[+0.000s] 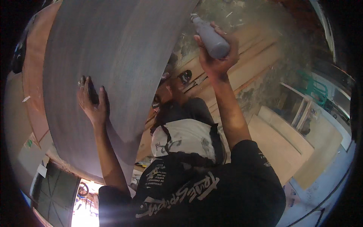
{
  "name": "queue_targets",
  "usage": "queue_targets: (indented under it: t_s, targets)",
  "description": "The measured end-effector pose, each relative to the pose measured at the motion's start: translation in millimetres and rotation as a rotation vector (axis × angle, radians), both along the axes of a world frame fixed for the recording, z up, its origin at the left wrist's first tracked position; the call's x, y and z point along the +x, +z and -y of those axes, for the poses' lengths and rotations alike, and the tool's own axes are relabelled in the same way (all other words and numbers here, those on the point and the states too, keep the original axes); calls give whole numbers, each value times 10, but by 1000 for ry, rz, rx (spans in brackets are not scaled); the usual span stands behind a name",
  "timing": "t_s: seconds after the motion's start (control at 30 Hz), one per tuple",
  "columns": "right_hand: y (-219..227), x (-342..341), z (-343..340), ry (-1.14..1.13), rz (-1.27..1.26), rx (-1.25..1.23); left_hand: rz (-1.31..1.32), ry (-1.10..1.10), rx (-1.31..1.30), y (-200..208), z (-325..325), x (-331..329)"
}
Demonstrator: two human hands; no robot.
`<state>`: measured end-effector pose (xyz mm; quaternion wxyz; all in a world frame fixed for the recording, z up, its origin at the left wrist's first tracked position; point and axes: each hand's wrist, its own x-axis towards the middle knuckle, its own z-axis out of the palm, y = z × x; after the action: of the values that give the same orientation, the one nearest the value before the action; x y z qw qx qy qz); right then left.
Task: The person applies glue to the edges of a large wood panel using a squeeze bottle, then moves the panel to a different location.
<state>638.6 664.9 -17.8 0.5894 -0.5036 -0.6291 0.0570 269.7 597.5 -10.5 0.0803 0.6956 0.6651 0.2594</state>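
Observation:
A large grey panel (109,45) with a streaky surface fills the left and upper middle of the view. My left hand (93,104) is over it with fingers apart and dark-stained fingertips, holding nothing. Whether the palm touches the surface, I cannot tell. Up beside the panel's right edge, my right hand (222,62) is wrapped round a grey bottle (211,39). The bottle tilts, its narrow neck toward the upper left and its rounded base toward me.
Wooden boards (259,56) lie below the bottle. Pale sheets (281,140) lean at the right, near a green plastic chair (315,89). A brown sheet (36,75) stands left of the panel. A bright doorway (85,206) opens at the lower left.

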Motion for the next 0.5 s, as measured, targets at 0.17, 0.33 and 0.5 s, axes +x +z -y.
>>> queue_targets:
  t_s: [0.17, 0.33, 0.5]
  targets:
    - [54, -85, 179, 9, 16, 20, -13, -46, -49, 50, 253, -130]
    - [34, -228, 390, 13, -30, 3, -62, -59, -99, 66, 878, -522]
    - [41, -317, 643, 36, -37, -7, -138, -30, -137, 98, 1416, -814]
